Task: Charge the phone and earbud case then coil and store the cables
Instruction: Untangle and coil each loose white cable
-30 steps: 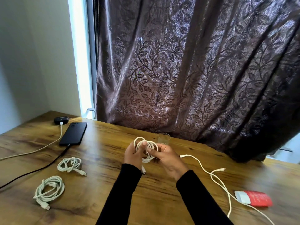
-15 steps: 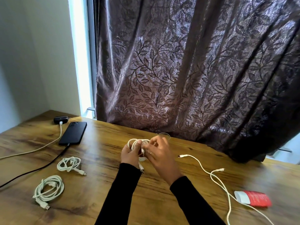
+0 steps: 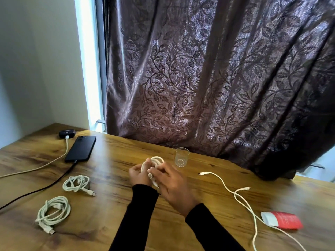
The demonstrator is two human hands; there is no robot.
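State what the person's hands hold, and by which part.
Both the left hand and right hand grip a coiled white cable around its bundled loops.

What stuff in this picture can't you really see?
All in the head view:
- Coiled white cable: mostly covered by the left hand and right hand.
- Black cable and white charging cable: cut off at the left edge, so no chargers show.
- Red tube: blurred, label unreadable.
- Loose white cable: runs off the bottom edge.
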